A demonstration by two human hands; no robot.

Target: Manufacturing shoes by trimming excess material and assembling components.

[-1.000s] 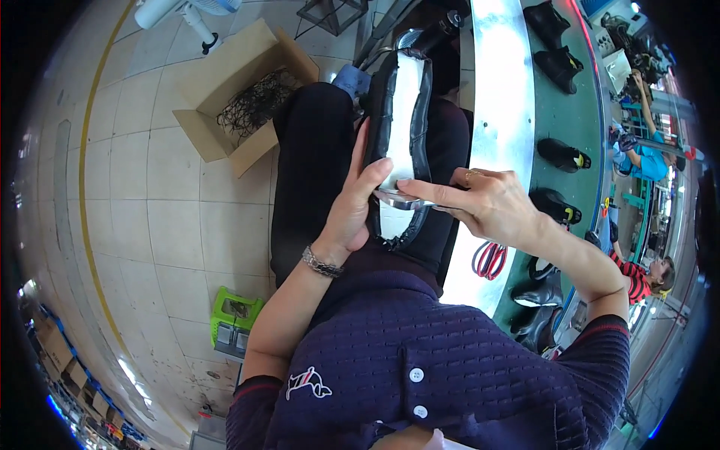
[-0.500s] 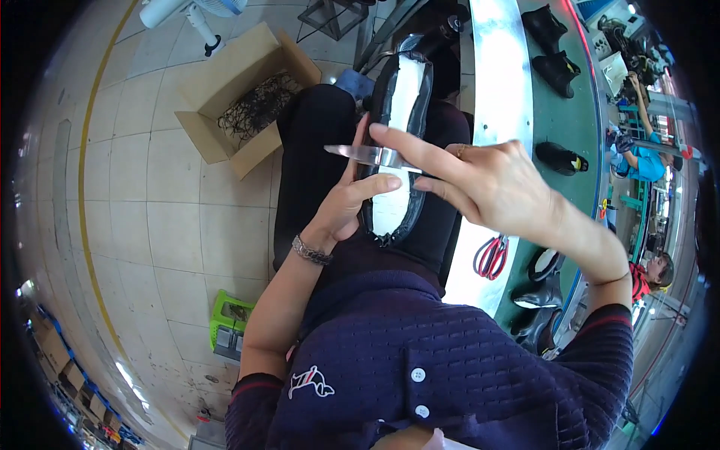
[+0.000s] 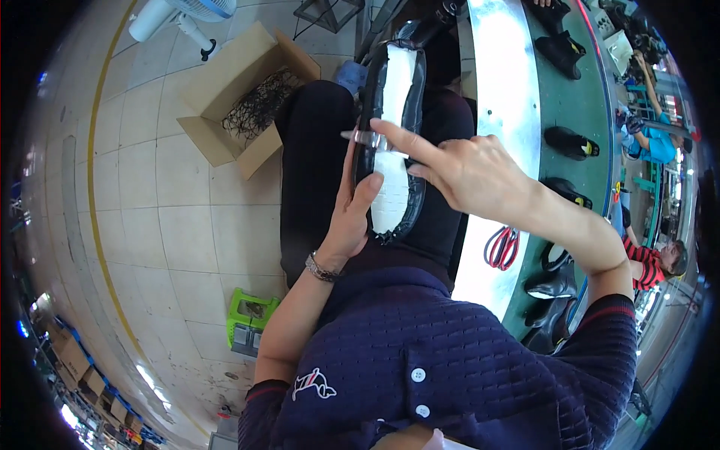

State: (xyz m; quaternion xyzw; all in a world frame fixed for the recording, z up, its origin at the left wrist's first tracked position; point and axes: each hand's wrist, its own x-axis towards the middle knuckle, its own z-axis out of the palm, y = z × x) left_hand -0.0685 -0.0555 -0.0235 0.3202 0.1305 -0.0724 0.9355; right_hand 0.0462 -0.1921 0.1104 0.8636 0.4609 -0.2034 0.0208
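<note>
A black shoe [image 3: 391, 196] lies sole up across my lap, its white underside bordered by folded black upper material. My left hand [image 3: 351, 225] grips the shoe from its left side, with the thumb pressed on the white underside. In my right hand [image 3: 487, 176] is a shiny metal knife [image 3: 363, 138], laid crosswise over the shoe. My right index finger stretches along the blade, and the other fingers curl in at the shoe's right edge. The knife's handle is hidden by the hand.
Red-handled scissors [image 3: 502, 248] lie on the metal bench [image 3: 504, 97] to my right. Beyond it, a green belt [image 3: 559, 116] carries several black shoes. On the left are a carton [image 3: 217, 94] with black scraps, a green box [image 3: 251, 309] and a fan [image 3: 202, 9]. Co-workers are at far right.
The knife has moved slightly up along the shoe and turned, so less of its blade shows. My left thumb has slid toward the shoe's left edge.
</note>
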